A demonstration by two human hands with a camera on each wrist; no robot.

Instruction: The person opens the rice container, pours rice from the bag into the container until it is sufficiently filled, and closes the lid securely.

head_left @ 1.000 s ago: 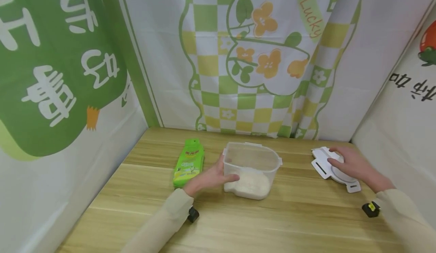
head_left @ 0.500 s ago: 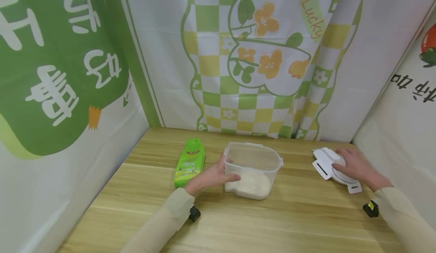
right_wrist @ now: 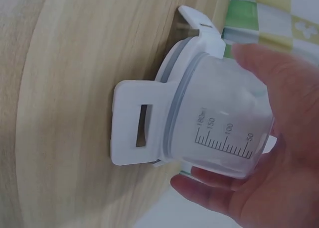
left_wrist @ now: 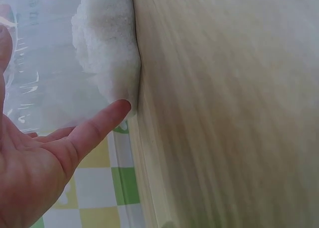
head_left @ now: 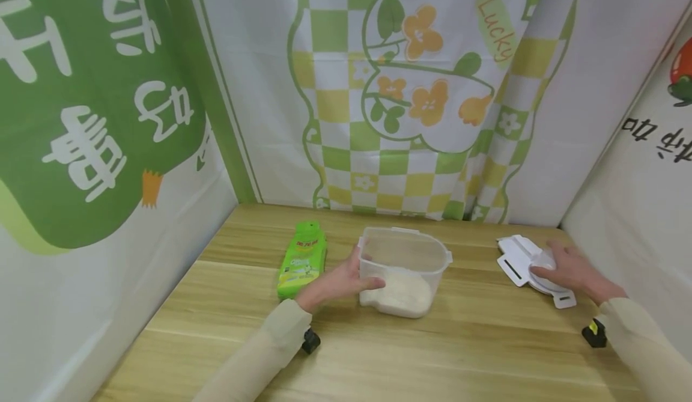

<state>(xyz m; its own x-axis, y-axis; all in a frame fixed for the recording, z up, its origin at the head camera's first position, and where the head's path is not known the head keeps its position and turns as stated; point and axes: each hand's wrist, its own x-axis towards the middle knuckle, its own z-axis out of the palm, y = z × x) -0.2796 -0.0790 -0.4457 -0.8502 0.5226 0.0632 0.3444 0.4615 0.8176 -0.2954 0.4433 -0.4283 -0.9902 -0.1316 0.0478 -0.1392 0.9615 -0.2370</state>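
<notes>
My left hand (head_left: pixel 346 279) holds the left side of a clear plastic container (head_left: pixel 405 258), thumb along its front and other fingers behind. White grainy contents (left_wrist: pixel 107 39) lie in the container's bottom, seen close up in the left wrist view. At the right, a white lid (head_left: pixel 516 258) with slotted side clips lies on the table. A clear measuring cup (right_wrist: pixel 219 123) with a printed scale stands mouth-down on this lid. My right hand (head_left: pixel 573 270) grips the cup, thumb on one side and fingers on the other; part of the cup is hidden.
A green packet (head_left: pixel 303 261) with printed labels lies left of the container, close to my left forearm. The wooden table (head_left: pixel 432 354) ends at a checkered curtain (head_left: pixel 389 167) at the back. Printed cloth walls stand on both sides.
My right hand has shifted slightly right, from over the lid's middle to around the cup, which shows more now. The left hand and the container look the same.
</notes>
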